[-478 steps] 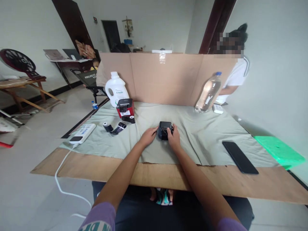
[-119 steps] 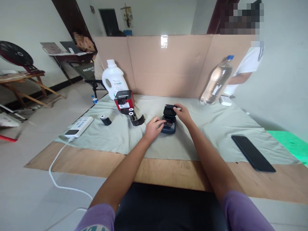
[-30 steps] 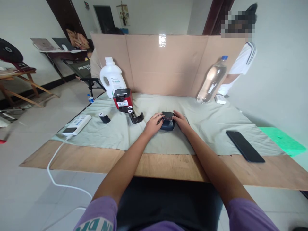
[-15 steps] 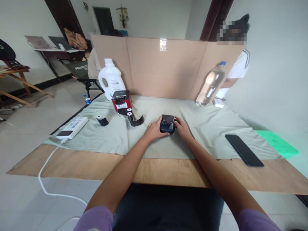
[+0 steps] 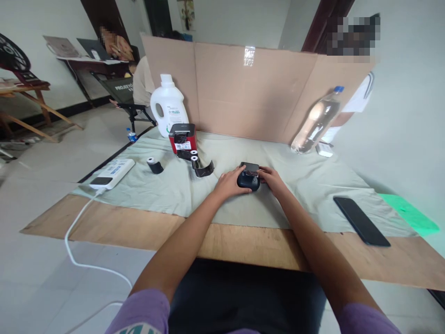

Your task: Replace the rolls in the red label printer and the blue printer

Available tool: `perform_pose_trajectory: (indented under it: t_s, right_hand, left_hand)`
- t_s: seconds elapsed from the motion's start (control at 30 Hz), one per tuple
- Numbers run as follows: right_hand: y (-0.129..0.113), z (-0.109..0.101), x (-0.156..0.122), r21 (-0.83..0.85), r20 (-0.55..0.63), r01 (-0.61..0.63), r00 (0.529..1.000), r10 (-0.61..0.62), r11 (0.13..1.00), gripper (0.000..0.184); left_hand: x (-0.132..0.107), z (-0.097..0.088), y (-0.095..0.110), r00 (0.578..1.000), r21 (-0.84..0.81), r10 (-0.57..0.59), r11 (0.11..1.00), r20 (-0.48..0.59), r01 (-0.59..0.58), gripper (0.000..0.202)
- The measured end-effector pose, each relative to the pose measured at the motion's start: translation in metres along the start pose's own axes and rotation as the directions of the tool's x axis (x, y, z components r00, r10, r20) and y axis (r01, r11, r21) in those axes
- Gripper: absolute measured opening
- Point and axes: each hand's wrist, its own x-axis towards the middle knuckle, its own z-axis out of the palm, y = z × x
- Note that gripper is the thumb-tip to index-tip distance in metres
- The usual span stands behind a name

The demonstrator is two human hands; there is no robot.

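Note:
A small black device [image 5: 251,181], which looks like a portable thermal printer, sits on the cloth in front of me. My left hand [image 5: 230,182] wraps round its left side, thumb along the near edge and fingertips by the top. The fingers of my right hand [image 5: 272,178] press together against its right edge, near the shiny top flap [image 5: 251,168]. To the left lie a black paper roll [image 5: 155,165] and a second roll with a loose curled strip [image 5: 203,168]. Behind them stands a red and black box-shaped device [image 5: 183,138] with dark strips hanging from its front.
A white jug [image 5: 169,109] and a clear bottle [image 5: 318,121] stand before a cardboard screen [image 5: 250,93]. A white power strip [image 5: 113,173] with its cable lies left, a black phone [image 5: 360,221] right. Other people are beyond the table.
My view has shifted, so the table things appear slightly further right. The black device's top flap now looks a little raised, and my left fingertips have moved onto its upper edge.

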Motion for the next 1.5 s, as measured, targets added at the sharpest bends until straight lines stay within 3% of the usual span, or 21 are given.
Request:
perform_pose_trajectory:
  t_s: [0.23, 0.37, 0.53, 0.6, 0.73, 0.87, 1.07, 1.27, 1.37, 1.5]
  right_hand:
    - [-0.008, 0.003, -0.004, -0.012, -0.002, -0.051, 0.999, 0.051, 0.999, 0.043]
    - [-0.003, 0.013, -0.024, -0.073, -0.076, 0.053, 0.995, -0.059, 0.996, 0.036]
    - [0.001, 0.032, -0.050, -0.319, -0.062, 0.171, 0.978, -0.200, 0.932, 0.040]
    - [-0.002, 0.043, -0.054, -0.434, -0.080, 0.139, 0.978, -0.192, 0.890, 0.048]
    - [-0.014, 0.070, -0.055, -0.647, -0.232, 0.024, 0.946, -0.227, 0.762, 0.077]
    - [-0.021, 0.084, -0.053, -0.698, -0.324, -0.061, 0.916, -0.238, 0.714, 0.085]
    - [-0.015, 0.074, -0.056, -0.646, -0.333, -0.012, 0.904, -0.268, 0.764, 0.081]
    - [-0.006, 0.055, -0.054, -0.640, -0.193, 0.118, 0.932, -0.307, 0.759, 0.115]
    - [-0.005, 0.035, -0.055, -0.617, -0.038, 0.239, 0.943, -0.332, 0.750, 0.107]
    - [-0.002, 0.015, -0.058, -0.634, 0.096, 0.365, 0.912, -0.400, 0.681, 0.088]
  left_hand:
    - [-0.001, -0.003, 0.000, 0.999, -0.010, 0.012, 1.000, -0.037, -0.012, 0.099]
    - [-0.003, -0.003, 0.000, 0.999, 0.017, 0.022, 1.000, -0.041, -0.021, 0.099]
    - [0.000, 0.000, -0.006, 0.998, -0.060, 0.060, 0.996, -0.028, -0.062, 0.106]
    - [0.002, 0.002, -0.009, 0.999, -0.108, 0.036, 0.993, -0.021, -0.039, 0.114]
    - [0.003, 0.005, -0.014, 1.000, -0.171, -0.004, 0.985, 0.020, 0.007, 0.118]
    - [0.001, 0.003, -0.014, 1.000, -0.203, 0.020, 0.979, 0.023, -0.015, 0.117]
    - [-0.003, -0.001, -0.007, 0.999, -0.103, 0.051, 0.993, -0.001, -0.051, 0.102]
    - [-0.003, 0.000, -0.008, 0.996, -0.031, 0.088, 0.996, -0.027, -0.088, 0.093]
    - [-0.003, 0.000, -0.009, 0.996, -0.030, 0.081, 0.996, -0.032, -0.082, 0.093]
    - [-0.003, 0.000, -0.009, 0.995, -0.024, 0.092, 0.995, -0.042, -0.093, 0.090]
